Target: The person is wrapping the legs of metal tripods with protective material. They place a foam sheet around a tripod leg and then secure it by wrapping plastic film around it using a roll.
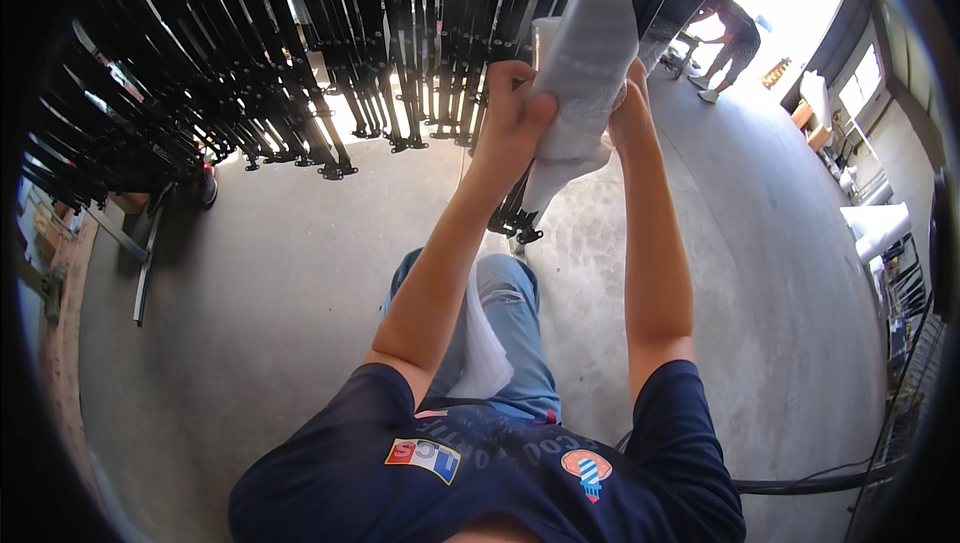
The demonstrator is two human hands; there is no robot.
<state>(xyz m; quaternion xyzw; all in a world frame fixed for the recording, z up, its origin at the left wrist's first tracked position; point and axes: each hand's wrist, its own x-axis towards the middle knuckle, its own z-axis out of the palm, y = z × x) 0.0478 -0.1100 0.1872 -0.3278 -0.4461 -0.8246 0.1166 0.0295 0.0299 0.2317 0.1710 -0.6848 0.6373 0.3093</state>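
Observation:
With both arms stretched forward, I hold a whitish, translucent foam sheet (588,73) that is folded around something long. My left hand (518,108) grips its left edge, thumb lying on the front. On the opposite edge my right hand (630,111) is closed, its fingers partly hidden behind the foam. Below the wrap, dark metal bar ends (520,226) with small brackets poke out; whether they sit inside the foam I cannot tell. Another strip of white foam (482,355) hangs over my lap between my jeans-covered legs.
Rows of long black metal bars (340,53) with end brackets hang ahead and to the left. At the far right a person (735,35) bends over by a bright doorway. White rolls (876,228) lie along the right wall. A dark cable (820,485) runs at the lower right.

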